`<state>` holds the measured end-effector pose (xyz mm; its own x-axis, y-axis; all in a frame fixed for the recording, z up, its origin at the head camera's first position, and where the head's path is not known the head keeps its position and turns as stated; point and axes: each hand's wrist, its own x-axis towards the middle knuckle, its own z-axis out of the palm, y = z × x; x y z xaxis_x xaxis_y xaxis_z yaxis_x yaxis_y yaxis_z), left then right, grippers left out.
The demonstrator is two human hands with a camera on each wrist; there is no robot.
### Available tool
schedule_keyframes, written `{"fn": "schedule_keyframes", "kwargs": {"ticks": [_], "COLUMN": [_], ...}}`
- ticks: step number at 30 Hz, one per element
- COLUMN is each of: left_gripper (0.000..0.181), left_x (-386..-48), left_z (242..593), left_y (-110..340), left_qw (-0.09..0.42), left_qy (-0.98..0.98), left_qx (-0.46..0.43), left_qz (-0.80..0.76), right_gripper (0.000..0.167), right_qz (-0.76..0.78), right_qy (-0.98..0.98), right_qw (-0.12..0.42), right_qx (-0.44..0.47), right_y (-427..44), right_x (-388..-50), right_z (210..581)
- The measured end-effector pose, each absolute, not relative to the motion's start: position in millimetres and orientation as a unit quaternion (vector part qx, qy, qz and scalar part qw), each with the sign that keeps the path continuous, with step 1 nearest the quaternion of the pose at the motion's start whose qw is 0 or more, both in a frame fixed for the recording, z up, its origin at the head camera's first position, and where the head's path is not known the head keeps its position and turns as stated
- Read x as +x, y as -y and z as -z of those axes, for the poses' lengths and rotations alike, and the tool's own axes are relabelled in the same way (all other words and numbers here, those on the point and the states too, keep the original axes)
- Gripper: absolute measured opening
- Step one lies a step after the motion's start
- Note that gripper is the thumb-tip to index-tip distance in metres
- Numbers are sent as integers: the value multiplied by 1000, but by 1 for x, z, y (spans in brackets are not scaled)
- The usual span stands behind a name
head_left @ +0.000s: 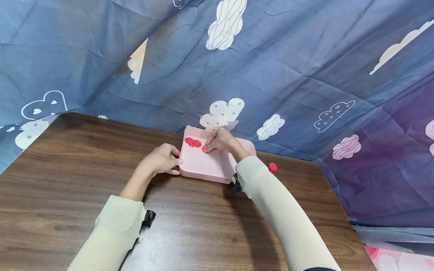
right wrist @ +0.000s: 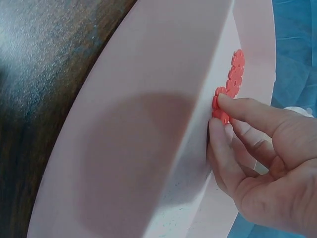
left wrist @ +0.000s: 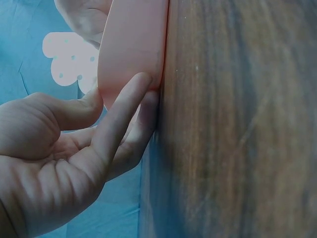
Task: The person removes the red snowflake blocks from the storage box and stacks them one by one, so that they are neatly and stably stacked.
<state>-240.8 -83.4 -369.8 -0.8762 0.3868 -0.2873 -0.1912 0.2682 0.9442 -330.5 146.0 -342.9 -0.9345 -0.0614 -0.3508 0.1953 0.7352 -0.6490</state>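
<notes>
A shallow pink tray point(head_left: 207, 167) lies on the wooden table near the curtain. Inside it, toward the far left, red flower-shaped plastic discs point(head_left: 193, 142) lie in a row. My right hand point(head_left: 220, 140) reaches into the tray and pinches another red disc point(right wrist: 219, 96) between thumb and fingers, close to the end of that row. My left hand point(head_left: 162, 160) holds the tray's left side, thumb at the rim. In the left wrist view, fingers point(left wrist: 119, 116) touch the outer wall just above the table.
One more red disc point(head_left: 272, 166) lies on the table point(head_left: 190, 222) to the right of the tray, beside my right sleeve. A blue curtain point(head_left: 176, 75) with cloud prints hangs right behind the tray along the table's back edge.
</notes>
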Motion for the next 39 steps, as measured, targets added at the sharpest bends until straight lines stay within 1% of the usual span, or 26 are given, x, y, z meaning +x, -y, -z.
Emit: {"fn": "schedule_keyframes", "kwargs": {"ticks": [9,19,25,39], "left_gripper": [40,42,42,43], "left_x": [-242,-244,-243,-242], "left_z": [369,368,371,368], "left_y": [85,87,86,87], "left_qw": [247,254,260,266], "left_qy": [-759,-756,-750,-748], "left_qx": [61,63,61,67], "left_qz": [-600,-600,-606,-604], "right_gripper": [22,24,22,22], "right_qz": [396,429,427,415], "right_qy": [-897,-880,-881,-887], "right_qw": [194,197,196,195], "right_qx": [36,53,52,50], "right_y": [-148,-152,-156,-186], "right_x": [-331,-330,-327,-315], "right_z": [343,339,335,314]}}
